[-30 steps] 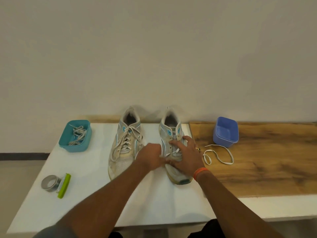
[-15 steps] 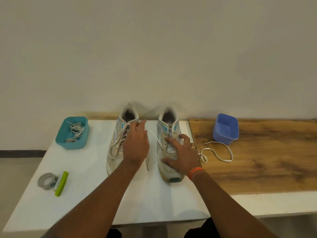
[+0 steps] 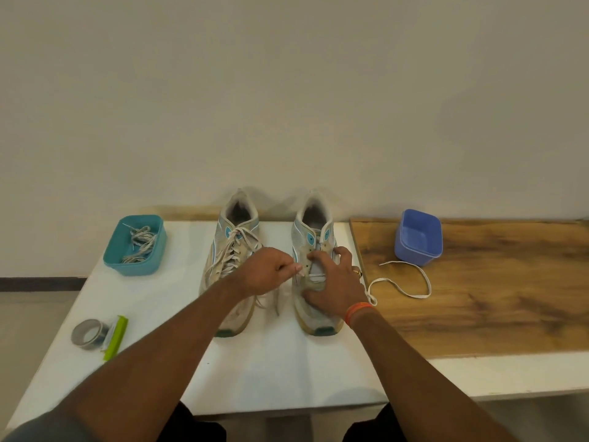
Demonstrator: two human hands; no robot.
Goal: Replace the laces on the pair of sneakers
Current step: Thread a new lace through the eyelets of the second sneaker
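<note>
We see the right shoe [image 3: 314, 266] heel-away under both hands: right hand [image 3: 334, 279] grips it, left hand [image 3: 266, 271] pinches its lace [image 3: 315, 277].

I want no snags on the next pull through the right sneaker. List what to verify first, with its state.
1. Right sneaker held steady: ok, right hand grips its midfoot.
2. Lace end held: ok, left hand pinches it beside the eyelets.
3. Upper eyelets free: ok, only one lace bar shows, low down.
4. Lace tail untangled: ok, it lies in a loose loop on the wooden board.
5. Left sneaker out of the way: cannot tell, the left forearm crosses it.
</note>
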